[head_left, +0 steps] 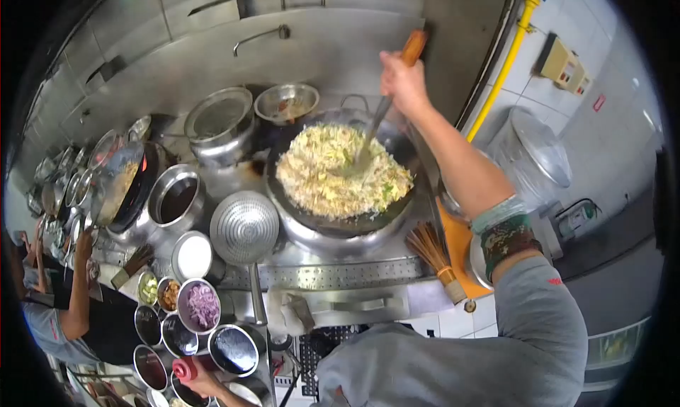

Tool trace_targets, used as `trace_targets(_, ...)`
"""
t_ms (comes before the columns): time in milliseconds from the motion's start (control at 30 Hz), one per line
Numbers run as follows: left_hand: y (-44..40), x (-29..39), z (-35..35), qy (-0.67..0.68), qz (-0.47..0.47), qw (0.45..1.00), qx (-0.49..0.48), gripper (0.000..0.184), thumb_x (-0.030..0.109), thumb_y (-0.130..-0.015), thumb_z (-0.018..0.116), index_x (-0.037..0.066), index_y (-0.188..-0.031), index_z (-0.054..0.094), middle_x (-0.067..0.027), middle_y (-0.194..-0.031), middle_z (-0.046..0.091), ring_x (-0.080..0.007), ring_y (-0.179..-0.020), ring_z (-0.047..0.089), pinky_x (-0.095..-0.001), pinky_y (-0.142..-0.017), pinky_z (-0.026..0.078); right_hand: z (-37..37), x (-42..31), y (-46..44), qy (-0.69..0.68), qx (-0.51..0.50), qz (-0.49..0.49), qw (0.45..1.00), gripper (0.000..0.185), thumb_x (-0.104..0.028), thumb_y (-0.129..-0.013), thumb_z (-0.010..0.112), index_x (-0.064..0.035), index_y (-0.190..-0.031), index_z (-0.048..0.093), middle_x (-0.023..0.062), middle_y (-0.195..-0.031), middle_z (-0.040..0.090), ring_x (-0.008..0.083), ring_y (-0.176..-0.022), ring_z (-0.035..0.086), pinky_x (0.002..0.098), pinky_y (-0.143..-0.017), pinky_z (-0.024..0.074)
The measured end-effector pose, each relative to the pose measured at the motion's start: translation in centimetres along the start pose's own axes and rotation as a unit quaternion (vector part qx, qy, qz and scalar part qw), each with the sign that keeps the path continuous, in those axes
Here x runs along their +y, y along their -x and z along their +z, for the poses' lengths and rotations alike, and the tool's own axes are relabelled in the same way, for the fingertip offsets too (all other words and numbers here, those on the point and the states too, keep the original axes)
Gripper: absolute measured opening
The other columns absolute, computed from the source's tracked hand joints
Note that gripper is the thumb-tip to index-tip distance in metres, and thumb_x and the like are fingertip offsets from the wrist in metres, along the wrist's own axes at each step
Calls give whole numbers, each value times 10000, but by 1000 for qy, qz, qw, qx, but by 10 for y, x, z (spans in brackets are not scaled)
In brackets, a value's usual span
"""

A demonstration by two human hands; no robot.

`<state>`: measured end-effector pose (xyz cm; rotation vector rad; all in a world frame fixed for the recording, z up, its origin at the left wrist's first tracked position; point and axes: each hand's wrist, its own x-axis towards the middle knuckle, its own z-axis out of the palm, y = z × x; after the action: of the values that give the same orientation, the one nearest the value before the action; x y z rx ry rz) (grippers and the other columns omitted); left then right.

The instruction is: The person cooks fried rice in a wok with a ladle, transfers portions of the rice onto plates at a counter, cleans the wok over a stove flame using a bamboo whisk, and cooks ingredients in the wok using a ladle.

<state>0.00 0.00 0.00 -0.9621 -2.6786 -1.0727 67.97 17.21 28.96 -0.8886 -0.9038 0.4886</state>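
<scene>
My right hand [406, 83] is closed around the wooden handle of a long metal wok spatula [377, 124]. The spatula's lower end is in fried rice [333, 170] with bits of egg and green vegetable, heaped in a large black wok [340, 227]. Steam or motion blurs the rice near the blade. At the bottom left, my left hand [203, 382] grips a red squeeze bottle [185, 369] above the seasoning pots; its lower part is hidden. Beside that hand stand a pot of dark liquid [234, 350] and a bowl of sliced purple onion [200, 306].
A perforated strainer [245, 228] lies left of the wok. A bamboo brush [433, 255] rests at its right. Behind are a lidded pot [219, 124] and a steel bowl [287, 102]. At far left a co-worker [71, 315] holds another wok [131, 187].
</scene>
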Motion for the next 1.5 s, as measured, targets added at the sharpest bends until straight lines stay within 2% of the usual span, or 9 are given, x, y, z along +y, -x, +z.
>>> trace_targets(167,24,31,-53,56,25,998,-22,670,406,-744,758,26,-1242,522,-141,-1145,613,-277,-1009,592,-365,-888,436,-39,-112,0,21,-151,48,987,334,-216,-876,621,-147,-640,395,-61,-483,314,59,-343,273,254,-338,221)
trace_targets(200,6,24,-62,108,175,978,40,658,374,-758,757,5,-1244,512,-160,-1156,604,-275,-1014,592,-350,-881,452,-44,-103,15,21,-117,53,992,330,-204,-867,624,-141,-645,389,-54,-480,320,66,-344,278,259,-341,232)
trace_targets(333,1,73,-124,79,199,977,-12,670,311,-777,744,-44,-1271,464,-182,-1199,567,-282,-1058,571,-362,-912,449,-43,-26,69,-68,34,21,997,255,-127,-831,652,-130,-757,407,-25,-479,325,94,-346,305,274,-351,263)
trace_targets(400,7,95,-119,399,186,894,-82,712,278,-767,741,-44,-1312,415,-168,-1225,535,-284,-1064,560,-377,-933,443,-46,-27,53,-73,31,0,997,273,-142,-843,644,-127,-733,394,-27,-475,319,95,-341,299,279,-354,267)
trace_targets(500,31,179,-120,527,307,762,-218,755,245,-734,750,-48,-1326,383,-152,-1227,515,-272,-1059,555,-369,-923,453,-28,-77,47,-85,22,-57,995,293,-141,-849,636,-130,-695,387,-33,-474,329,90,-337,290,272,-356,266)
trace_targets(700,104,333,-89,244,424,688,-537,666,137,-650,790,40,-1244,506,-87,-1072,624,-189,-965,605,-314,-881,469,-15,-3,110,-85,27,-34,995,359,-119,-880,604,-120,-615,361,-34,-504,382,71,-379,334,252,-365,289)
trace_targets(833,158,401,-61,16,602,627,-495,573,390,-667,732,73,-1109,552,-194,-1034,641,-398,-943,613,-430,-806,496,-39,-3,148,-74,18,-13,997,385,-141,-918,561,-132,-627,310,-29,-489,344,85,-407,338,253,-412,298)
trace_targets(1233,169,531,18,-183,562,764,-257,552,473,-698,671,82,-1087,652,-156,-1083,657,-302,-1019,631,-388,-876,498,-102,-30,238,-142,52,-122,981,387,-63,-908,507,-97,-587,293,8,-486,371,93,-429,317,272,-425,296)
trace_targets(1500,172,479,-9,-289,597,675,-324,730,415,-692,672,63,-1305,490,-169,-1162,619,-329,-1074,599,-399,-922,476,-109,-22,239,-166,44,-133,976,389,-73,-915,504,-95,-597,282,17,-489,367,106,-434,327,276,-444,313)
